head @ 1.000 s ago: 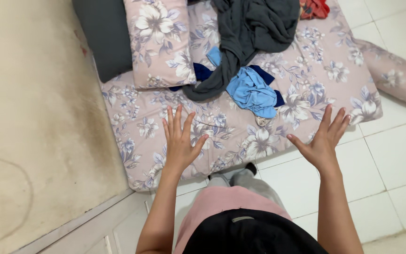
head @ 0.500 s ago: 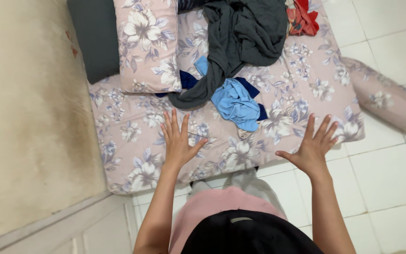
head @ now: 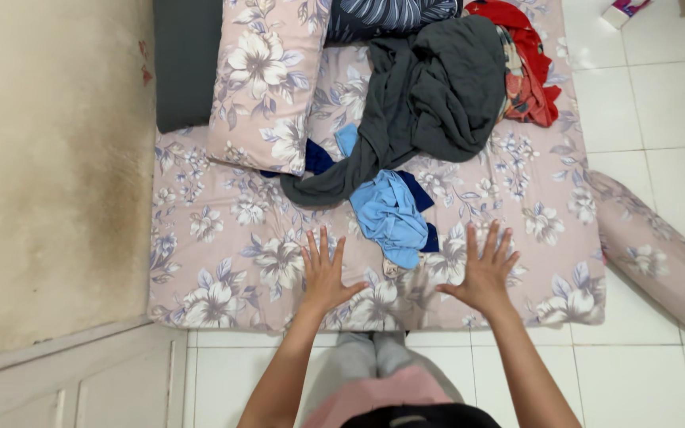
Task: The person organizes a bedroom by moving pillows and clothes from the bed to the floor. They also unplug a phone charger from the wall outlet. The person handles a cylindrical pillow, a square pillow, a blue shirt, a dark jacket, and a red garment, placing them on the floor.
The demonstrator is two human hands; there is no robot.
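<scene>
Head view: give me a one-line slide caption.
Both hands, left and right, spread open and empty above a floral mattress near a light blue garment.

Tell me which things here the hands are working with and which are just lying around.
In hand:
- left hand, open, empty, over the mattress
- right hand, open, empty
- blue garment, nearest both hands
- grey garment

Lying about:
- floral pillow
- grey pillow
- red cloth
- bolster on the floor
</scene>
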